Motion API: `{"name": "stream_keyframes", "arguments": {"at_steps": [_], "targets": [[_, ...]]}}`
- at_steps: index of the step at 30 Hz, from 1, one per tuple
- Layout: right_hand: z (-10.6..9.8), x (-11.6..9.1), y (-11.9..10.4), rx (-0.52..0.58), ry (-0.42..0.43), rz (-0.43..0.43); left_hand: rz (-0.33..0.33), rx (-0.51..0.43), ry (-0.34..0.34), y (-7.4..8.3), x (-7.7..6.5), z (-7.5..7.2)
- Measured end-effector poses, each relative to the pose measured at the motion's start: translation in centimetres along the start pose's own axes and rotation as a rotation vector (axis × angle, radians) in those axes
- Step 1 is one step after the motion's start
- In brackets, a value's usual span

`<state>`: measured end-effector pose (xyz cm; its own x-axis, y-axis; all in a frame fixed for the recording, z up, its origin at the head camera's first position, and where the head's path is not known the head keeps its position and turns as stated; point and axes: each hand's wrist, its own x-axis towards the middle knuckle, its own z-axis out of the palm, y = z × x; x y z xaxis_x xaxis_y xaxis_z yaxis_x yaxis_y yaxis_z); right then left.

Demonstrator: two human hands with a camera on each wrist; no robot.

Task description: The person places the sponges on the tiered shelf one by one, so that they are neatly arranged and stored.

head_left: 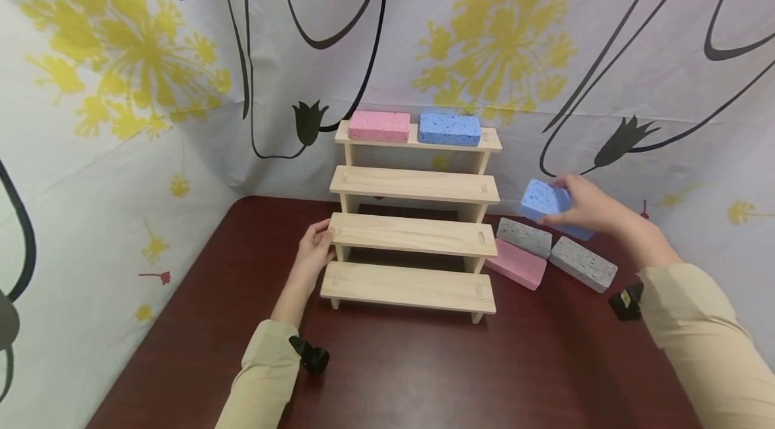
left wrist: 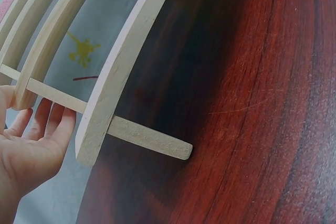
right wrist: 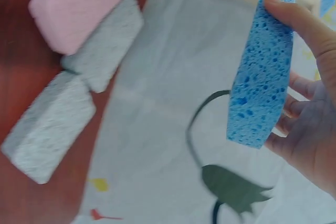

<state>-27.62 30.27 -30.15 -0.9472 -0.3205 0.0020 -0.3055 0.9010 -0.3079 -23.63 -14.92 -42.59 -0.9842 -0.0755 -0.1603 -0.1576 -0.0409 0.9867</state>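
My right hand holds a blue sponge in the air, to the right of a pale wooden four-step rack. In the right wrist view the thumb lies on one side of that sponge and the fingers are behind it. My left hand grips the left end of the rack's second step from the bottom. Its fingers curl under the step in the left wrist view. On the top step lie a pink sponge and another blue sponge, side by side.
Right of the rack, a pink sponge and two grey sponges lie on the dark red-brown table. One grey sponge is farther right. A patterned white cloth hangs close behind the rack.
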Motion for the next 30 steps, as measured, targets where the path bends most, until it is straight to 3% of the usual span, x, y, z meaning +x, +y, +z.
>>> {"name": "stream_keyframes", "arguments": {"at_steps": [9,16,22,30], "targets": [[-2.9,2.3,-4.6,-0.035,0.072,-0.06,0.002,-0.013,0.004,-0.1,-0.1,0.0],[-4.0,3.4,-9.0,-0.019,0.152,-0.198,-0.008,0.015,0.017,-0.2,0.2,0.0],[-3.6,5.8,-12.9,-0.035,0.198,-0.291,0.001,0.021,0.025,-0.2,0.2,-0.1],[-1.8,8.8,-17.4,0.003,0.197,-0.428,-0.008,0.016,0.03,-0.1,0.0,0.2]]}}
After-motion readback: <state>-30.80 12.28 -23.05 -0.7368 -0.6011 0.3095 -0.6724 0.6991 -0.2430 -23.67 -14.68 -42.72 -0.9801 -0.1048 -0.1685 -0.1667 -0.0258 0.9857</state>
